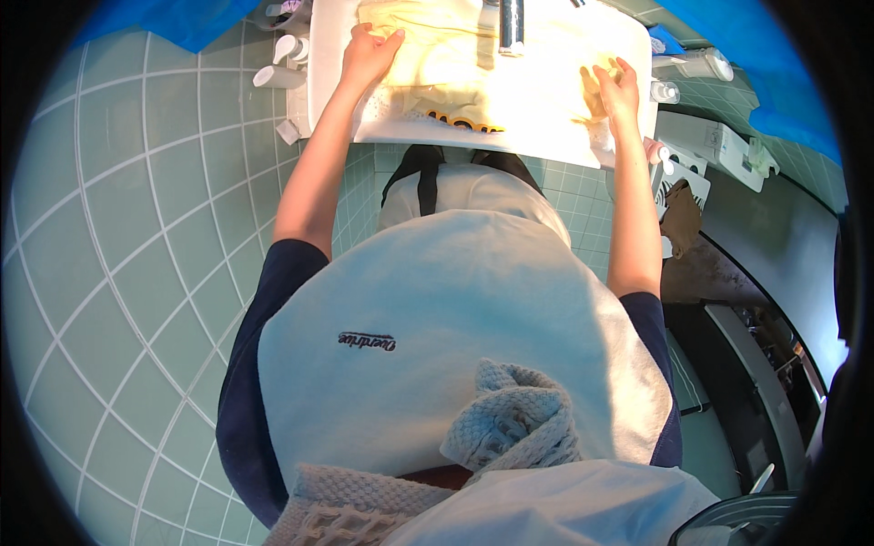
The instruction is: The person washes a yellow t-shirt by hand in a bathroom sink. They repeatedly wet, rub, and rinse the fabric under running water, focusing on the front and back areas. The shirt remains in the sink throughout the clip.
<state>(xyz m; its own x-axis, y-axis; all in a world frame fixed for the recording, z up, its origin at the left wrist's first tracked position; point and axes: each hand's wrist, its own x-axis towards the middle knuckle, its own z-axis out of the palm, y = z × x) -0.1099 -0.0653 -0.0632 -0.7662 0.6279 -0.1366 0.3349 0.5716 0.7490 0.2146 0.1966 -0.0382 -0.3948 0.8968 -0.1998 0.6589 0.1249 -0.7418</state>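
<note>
A wet, pale yellow garment (444,61) with dark, yellow-edged lettering lies spread in a white washbasin (423,134). My left hand (372,58) is at the basin's left side, its thumb and fingers on the cloth's edge; the hold looks like a pinch. On the right, my right hand (618,92) touches a bunched part of the cloth, fingers partly spread; glare hides whether it grips. Between the hands, a metal faucet (511,27) reaches over the basin. Suds show along the front inside edge.
White bottles (280,77) stand left of the basin. Right of it are a clear pump bottle (664,92), a tube (713,65) and a pink bottle (657,151). A brown cloth (681,218) hangs farther right. Tiled wall (116,205) runs along the left.
</note>
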